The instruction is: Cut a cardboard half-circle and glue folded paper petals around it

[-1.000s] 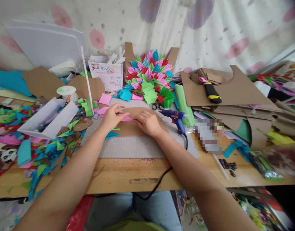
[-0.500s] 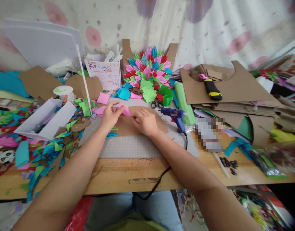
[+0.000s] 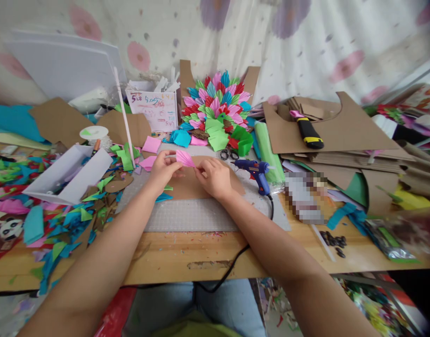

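My left hand (image 3: 163, 169) and my right hand (image 3: 214, 176) meet over a brown cardboard piece (image 3: 186, 185) on a grey cutting mat (image 3: 197, 213). Between their fingertips they pinch a small pleated pink paper piece (image 3: 184, 158), lifted a little off the cardboard. The left hand grips its left end, the right hand its right tip. Behind them stands a round fan of pleated paper petals (image 3: 216, 105) in pink, red, green and blue, propped on cardboard.
A blue glue gun (image 3: 256, 172) lies right of my right hand, its black cord running off the table's front edge. Small scissors (image 3: 229, 153), pink paper squares (image 3: 152, 144), a white tray (image 3: 69, 174), paper scraps at left, stacked cardboard and a yellow-black knife (image 3: 308, 133) at right.
The pink paper lay flat on the cardboard under both hands; the hands have since lifted it and now hold it pinched above the cardboard.
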`<state>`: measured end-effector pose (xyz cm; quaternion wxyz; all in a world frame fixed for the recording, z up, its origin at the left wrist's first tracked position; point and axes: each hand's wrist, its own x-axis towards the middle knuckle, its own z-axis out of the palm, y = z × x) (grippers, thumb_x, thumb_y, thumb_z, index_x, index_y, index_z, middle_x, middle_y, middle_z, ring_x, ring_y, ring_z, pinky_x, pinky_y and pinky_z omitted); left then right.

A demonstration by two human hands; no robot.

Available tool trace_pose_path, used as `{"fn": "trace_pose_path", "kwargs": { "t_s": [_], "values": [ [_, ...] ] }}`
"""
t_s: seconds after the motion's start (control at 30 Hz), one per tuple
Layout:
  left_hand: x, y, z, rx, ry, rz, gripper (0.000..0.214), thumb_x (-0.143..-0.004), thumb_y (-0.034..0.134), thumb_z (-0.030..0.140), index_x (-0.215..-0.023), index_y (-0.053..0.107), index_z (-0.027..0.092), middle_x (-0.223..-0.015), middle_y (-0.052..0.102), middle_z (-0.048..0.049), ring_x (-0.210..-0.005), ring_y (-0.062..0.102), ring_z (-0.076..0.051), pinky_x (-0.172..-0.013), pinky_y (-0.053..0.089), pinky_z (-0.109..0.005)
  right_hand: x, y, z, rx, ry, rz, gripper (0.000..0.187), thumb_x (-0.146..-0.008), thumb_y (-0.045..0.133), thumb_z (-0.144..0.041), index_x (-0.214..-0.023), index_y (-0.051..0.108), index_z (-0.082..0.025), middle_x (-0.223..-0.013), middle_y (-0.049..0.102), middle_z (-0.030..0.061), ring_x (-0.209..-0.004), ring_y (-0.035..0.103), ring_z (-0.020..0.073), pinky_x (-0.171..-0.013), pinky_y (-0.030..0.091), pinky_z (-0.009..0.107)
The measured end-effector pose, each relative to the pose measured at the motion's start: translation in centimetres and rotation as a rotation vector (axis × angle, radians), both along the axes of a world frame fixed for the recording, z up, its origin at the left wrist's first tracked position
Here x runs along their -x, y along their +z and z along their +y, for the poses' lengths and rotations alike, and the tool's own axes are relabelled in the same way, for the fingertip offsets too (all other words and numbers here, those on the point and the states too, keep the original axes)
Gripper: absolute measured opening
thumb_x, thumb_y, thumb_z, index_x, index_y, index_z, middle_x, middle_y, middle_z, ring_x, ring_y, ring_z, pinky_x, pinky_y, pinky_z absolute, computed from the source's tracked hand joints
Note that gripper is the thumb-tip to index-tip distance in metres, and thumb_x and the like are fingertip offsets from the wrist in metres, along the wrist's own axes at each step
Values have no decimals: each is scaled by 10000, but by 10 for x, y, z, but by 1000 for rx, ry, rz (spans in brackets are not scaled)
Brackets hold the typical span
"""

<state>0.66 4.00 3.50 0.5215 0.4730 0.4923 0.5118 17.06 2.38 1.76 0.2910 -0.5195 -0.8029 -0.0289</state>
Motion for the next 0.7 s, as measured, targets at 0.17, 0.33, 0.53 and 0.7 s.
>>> {"fn": "trace_pose_path", "kwargs": {
  "t_s": [0.17, 0.33, 0.53, 0.7],
  "values": [
    [-2, -1, -2, -1, -32, 12, 389, -609, 644, 164, -951, 458, 183, -710, 586, 24, -609, 582, -116, -534, 534, -268, 0, -4, 1, -4, -60, 14, 198, -888, 439, -292, -768, 560, -191, -790, 622, 69, -839, 531, 198, -684, 359, 282],
    [-3, -3, -1, -36, -35, 15, 388, -605, 640, 149, -942, 450, 184, -739, 591, 21, -613, 578, -115, -534, 532, -270, 1, -3, 0, 0, -84, 1, 188, -887, 447, -284, -768, 556, -187, -803, 627, 63, -839, 534, 193, -679, 355, 278],
    [-4, -9, 1, -72, -54, 88, 416, -608, 646, 111, -955, 433, 196, -754, 614, 9, -616, 586, -126, -532, 524, -271, 2, 1, 1, 44, -117, -26, 167, -888, 453, -260, -781, 555, -184, -835, 639, 66, -851, 540, 201, -673, 354, 284],
    [0, -16, 5, -83, -70, 202, 415, -649, 631, 131, -994, 413, 204, -747, 604, 11, -637, 600, -139, -579, 531, -304, 1, 0, 2, 76, -112, -41, 162, -895, 450, -259, -809, 563, -180, -859, 647, 68, -880, 544, 205, -680, 356, 283]
  ]
}}
